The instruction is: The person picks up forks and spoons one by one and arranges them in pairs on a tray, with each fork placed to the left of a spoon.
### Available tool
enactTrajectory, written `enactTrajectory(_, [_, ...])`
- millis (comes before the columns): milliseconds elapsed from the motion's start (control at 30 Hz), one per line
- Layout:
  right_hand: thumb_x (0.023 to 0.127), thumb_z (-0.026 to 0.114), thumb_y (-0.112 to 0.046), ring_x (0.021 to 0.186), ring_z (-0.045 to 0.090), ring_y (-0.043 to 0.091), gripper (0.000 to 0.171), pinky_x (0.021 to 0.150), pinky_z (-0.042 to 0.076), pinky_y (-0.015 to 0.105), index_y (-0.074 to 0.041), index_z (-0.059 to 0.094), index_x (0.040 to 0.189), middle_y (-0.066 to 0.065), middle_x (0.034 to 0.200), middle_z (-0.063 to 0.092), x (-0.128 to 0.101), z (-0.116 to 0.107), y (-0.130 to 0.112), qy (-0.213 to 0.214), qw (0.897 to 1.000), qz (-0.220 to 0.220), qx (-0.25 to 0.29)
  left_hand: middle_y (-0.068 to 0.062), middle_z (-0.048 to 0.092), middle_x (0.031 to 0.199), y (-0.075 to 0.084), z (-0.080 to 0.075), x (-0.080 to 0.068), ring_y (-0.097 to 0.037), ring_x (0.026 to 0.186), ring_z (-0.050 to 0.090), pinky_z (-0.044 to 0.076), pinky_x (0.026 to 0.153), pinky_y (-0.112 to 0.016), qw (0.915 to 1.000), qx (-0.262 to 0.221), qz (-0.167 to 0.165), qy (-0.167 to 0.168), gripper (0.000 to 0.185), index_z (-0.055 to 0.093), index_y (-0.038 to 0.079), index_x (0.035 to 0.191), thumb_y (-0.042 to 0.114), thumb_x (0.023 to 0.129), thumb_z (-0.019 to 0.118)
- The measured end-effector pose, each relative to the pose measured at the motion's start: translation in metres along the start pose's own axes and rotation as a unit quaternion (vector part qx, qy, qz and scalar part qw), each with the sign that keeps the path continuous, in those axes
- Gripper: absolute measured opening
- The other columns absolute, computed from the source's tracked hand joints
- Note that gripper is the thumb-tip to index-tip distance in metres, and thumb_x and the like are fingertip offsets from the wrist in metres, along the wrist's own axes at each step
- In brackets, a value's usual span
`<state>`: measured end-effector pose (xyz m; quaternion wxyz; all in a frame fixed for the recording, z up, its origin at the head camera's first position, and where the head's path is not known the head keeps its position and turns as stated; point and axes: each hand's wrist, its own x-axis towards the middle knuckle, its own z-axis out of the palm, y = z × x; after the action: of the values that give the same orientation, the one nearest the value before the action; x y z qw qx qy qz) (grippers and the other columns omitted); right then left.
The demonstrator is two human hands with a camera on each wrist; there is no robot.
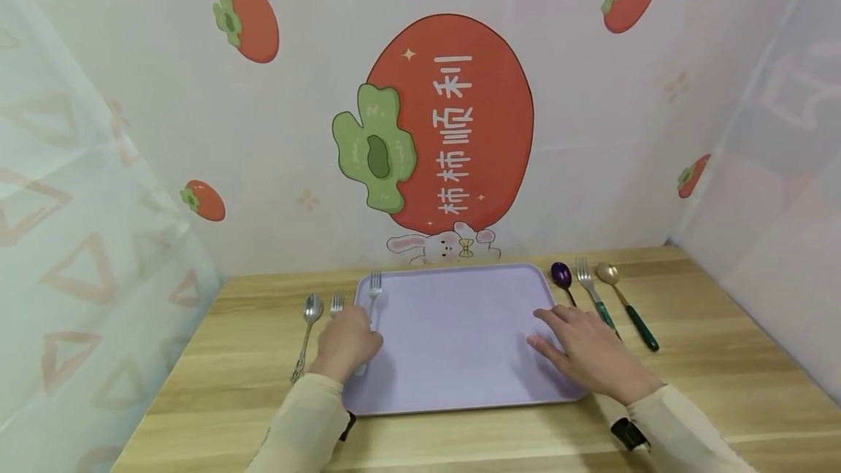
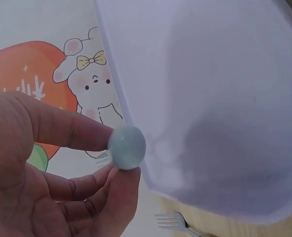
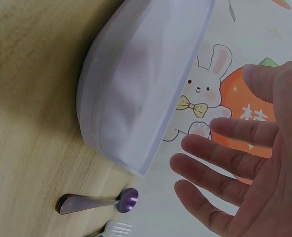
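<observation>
A lavender tray (image 1: 460, 378) lies in the middle of a wooden table. My left hand (image 1: 351, 334) pinches the pale handle of a fork (image 1: 374, 285), whose tines lie over the tray's left rim. In the left wrist view, the left hand (image 2: 111, 159) holds the rounded pale handle end (image 2: 128, 146) between thumb and fingers, beside the tray (image 2: 210, 89). My right hand (image 1: 558, 331) rests flat and open on the tray's right side. The right wrist view shows the right hand (image 3: 205, 163) with its fingers spread next to the tray (image 3: 131, 89).
Left of the tray lie a silver spoon (image 1: 309, 320) and a second fork (image 1: 336, 303). To its right lie a purple spoon (image 1: 561, 276), a green-handled fork (image 1: 594, 296) and a gold spoon (image 1: 627, 306). Patterned walls close in the back and both sides.
</observation>
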<state>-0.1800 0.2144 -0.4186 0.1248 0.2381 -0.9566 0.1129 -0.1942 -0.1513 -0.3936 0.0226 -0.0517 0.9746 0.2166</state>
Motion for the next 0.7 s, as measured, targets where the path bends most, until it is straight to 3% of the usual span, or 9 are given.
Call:
enactTrajectory(300, [0.101, 0.059, -0.047, 0.114, 0.062, 0.040, 0.048, 0.094, 0.046, 0.061, -0.007, 0.066, 0.127, 0.016, 0.123, 0.067, -0.001, 0.000, -0.002, -0.017, 1.000, 0.008, 0.004, -0.010, 0.055, 0.062, 0.004, 0.009, 0.002, -0.025, 0.058, 0.056, 0.048, 0.049, -0.036, 0.9996, 0.020, 0.014, 0.014, 0.014, 0.055, 0.005, 0.066, 0.005, 0.074, 0.067])
enactTrajectory(467, [0.100, 0.061, -0.045, 0.113, 0.062, 0.039, 0.047, 0.095, 0.046, 0.061, -0.007, 0.066, 0.127, 0.016, 0.122, 0.067, -0.002, 0.000, -0.002, -0.007, 1.000, 0.012, 0.000, -0.012, 0.055, 0.068, 0.007, 0.014, 0.002, -0.027, 0.060, 0.057, 0.049, 0.049, -0.038, 0.9999, 0.006, 0.014, -0.001, 0.012, 0.057, 0.000, 0.080, 0.004, 0.074, 0.067])
enactTrajectory(700, [0.100, 0.062, -0.044, 0.113, 0.063, 0.039, 0.046, 0.094, 0.047, 0.061, -0.007, 0.066, 0.127, 0.016, 0.122, 0.067, -0.002, -0.001, -0.001, -0.005, 1.000, 0.007, -0.002, -0.014, 0.056, 0.070, 0.011, 0.020, 0.005, -0.027, 0.058, 0.058, 0.049, 0.047, -0.037, 0.9998, 0.003, 0.008, -0.016, 0.011, 0.059, -0.002, 0.081, 0.003, 0.075, 0.066])
